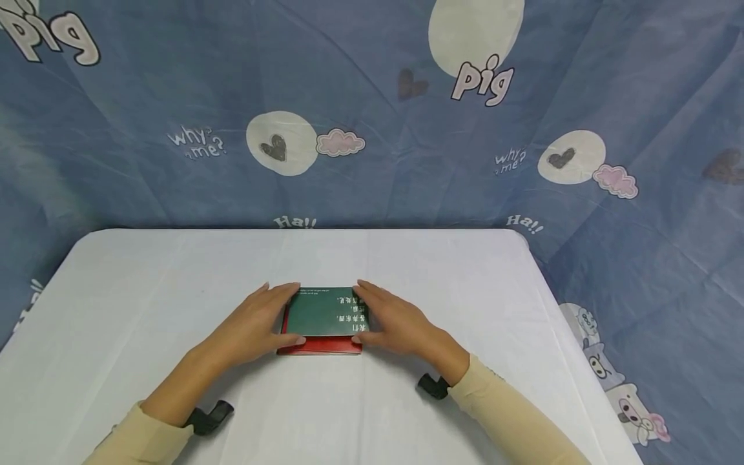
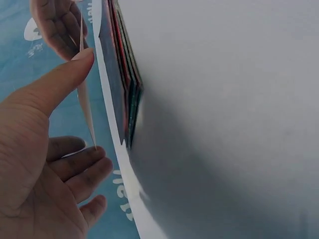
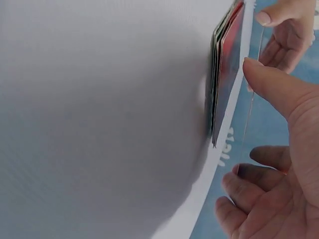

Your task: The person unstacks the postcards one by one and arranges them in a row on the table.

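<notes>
A green card (image 1: 320, 312) with white printed characters is held level between both hands by its left and right ends. My left hand (image 1: 247, 329) grips one end, thumb on the near edge and fingers at the far edge. The other end is held the same way by my right hand (image 1: 403, 323). Beneath it lies a stack of cards (image 1: 322, 347) with a red one on top, partly hidden by the green card. Both wrist views show the held card edge-on, with a gap between it and the stack (image 2: 130, 84).
A white-covered table (image 1: 442, 265) carries the stack near its middle. Behind and beside it hangs a blue patterned cloth (image 1: 372, 187). Dark wrist-worn devices (image 1: 210, 418) sit under both forearms, near the beige sleeves (image 1: 148, 434).
</notes>
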The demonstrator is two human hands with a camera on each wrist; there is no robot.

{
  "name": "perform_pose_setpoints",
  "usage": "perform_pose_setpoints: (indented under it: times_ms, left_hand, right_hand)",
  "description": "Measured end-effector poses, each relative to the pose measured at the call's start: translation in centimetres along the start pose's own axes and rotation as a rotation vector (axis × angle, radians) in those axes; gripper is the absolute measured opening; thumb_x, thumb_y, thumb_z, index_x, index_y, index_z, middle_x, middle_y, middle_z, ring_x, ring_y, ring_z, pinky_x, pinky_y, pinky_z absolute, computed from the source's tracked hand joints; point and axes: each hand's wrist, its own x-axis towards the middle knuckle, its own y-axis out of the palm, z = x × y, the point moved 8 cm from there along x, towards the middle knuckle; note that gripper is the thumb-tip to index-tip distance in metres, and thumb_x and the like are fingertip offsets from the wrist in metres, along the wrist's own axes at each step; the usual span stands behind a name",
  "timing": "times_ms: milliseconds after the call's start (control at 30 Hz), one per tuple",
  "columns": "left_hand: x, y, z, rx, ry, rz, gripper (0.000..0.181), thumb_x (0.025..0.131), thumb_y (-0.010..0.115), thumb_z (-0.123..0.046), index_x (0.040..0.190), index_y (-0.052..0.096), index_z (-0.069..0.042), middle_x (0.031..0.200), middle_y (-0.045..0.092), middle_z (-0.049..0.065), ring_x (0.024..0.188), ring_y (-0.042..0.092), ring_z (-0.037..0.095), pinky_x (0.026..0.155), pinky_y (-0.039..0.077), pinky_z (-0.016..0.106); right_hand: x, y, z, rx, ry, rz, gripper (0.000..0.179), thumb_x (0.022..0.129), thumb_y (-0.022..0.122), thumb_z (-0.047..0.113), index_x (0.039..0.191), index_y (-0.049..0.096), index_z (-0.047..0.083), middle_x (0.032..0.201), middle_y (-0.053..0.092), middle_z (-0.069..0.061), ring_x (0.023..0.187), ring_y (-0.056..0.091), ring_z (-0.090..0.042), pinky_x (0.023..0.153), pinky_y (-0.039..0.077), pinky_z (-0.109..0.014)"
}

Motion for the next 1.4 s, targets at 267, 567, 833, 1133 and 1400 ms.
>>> perform_pose_setpoints:
  times_ms: [267,567,833,1133,1400]
  left_hand:
    - [0.8,-0.2,0.1,-0.02,-0.015,0.008,0.1,0.08,0.092,-0.038,0.156,0.042,0.004,0.156,0.048,0.021,0.146,0.042,0.039,0.125,0.022,0.057]
    - [2.3,-0.4,0.4,-0.042,-0.04,0.015,0.102,0.082,0.091,-0.04,0.159,0.038,0.001,0.16,0.044,0.02,0.148,0.037,0.047,0.121,0.03,0.061]
    - [2.8,-0.5,1.1,-0.043,-0.055,-0.002,0.103,0.081,0.091,-0.043,0.159,0.039,0.0,0.158,0.045,0.022,0.145,0.039,0.049,0.117,0.034,0.063]
    - [3.6,-0.1,2.6,-0.1,-0.079,0.012,0.106,0.082,0.09,-0.04,0.162,0.032,-0.002,0.161,0.04,0.023,0.147,0.038,0.045,0.116,0.037,0.063]
    - [4.6,-0.2,3.4,-0.096,-0.111,0.037,0.107,0.083,0.089,-0.039,0.163,0.03,-0.002,0.162,0.038,0.023,0.148,0.037,0.045,0.116,0.037,0.062]
  right_hand:
    - [0.4,-0.5,-0.3,-0.027,-0.005,-0.004,0.091,0.095,0.076,0.046,0.164,0.032,0.007,0.17,0.029,-0.009,0.154,0.033,-0.026,0.12,0.038,-0.043]
    - [1.1,-1.9,-1.3,-0.053,0.014,0.0,0.091,0.095,0.077,0.046,0.164,0.031,0.009,0.171,0.029,-0.008,0.154,0.032,-0.025,0.119,0.039,-0.043]
    - [2.1,-2.0,-1.6,-0.024,0.01,0.025,0.092,0.094,0.078,0.046,0.165,0.031,0.01,0.17,0.029,-0.007,0.155,0.032,-0.024,0.118,0.04,-0.044]
    - [3.7,-1.7,-2.4,-0.08,0.036,0.044,0.095,0.093,0.078,0.049,0.165,0.03,0.01,0.17,0.03,-0.006,0.155,0.032,-0.021,0.116,0.043,-0.042]
    - [5.0,-2.0,-2.7,-0.1,0.007,0.05,0.094,0.095,0.076,0.048,0.165,0.029,0.008,0.17,0.03,-0.009,0.154,0.033,-0.024,0.116,0.043,-0.043]
